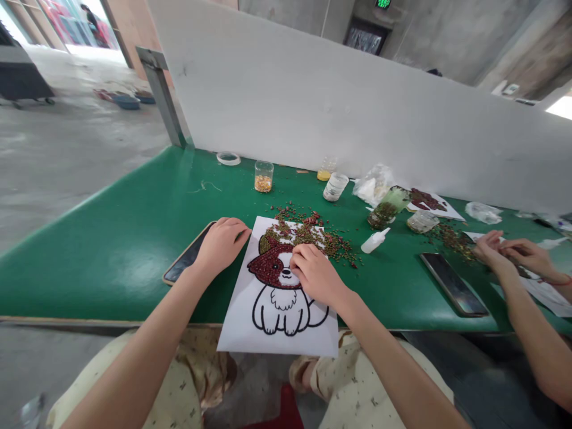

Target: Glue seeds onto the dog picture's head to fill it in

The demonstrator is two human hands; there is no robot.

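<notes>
A sheet of white paper (pixel 239 322) with a printed outline of a seated animal lies in front of me, its lower end past the table's edge. Dark red beans (pixel 266 269) cover much of the animal's head, and green beans fill one ear. My right hand (pixel 315 271) is over the drawing's face, fingertips pinched together; whatever is between them is hidden. My left hand (pixel 223 241) rests loosely beside the paper's upper left edge, fingers a little bent and holding nothing visible. Under its wrist side lies a phone (pixel 185 256). Loose green and red beans (pixel 308 229) are heaped across the paper's top.
Behind the paper stand a jar of corn kernels (pixel 263 179), a white-labelled jar (pixel 335 187) and a tipped jar (pixel 386 208). A glue bottle (pixel 375 240) lies right of the beans. Another phone (pixel 453 285) is near a co-worker's hands (pixel 509 250). A white panel (pixel 313 95) borders the back.
</notes>
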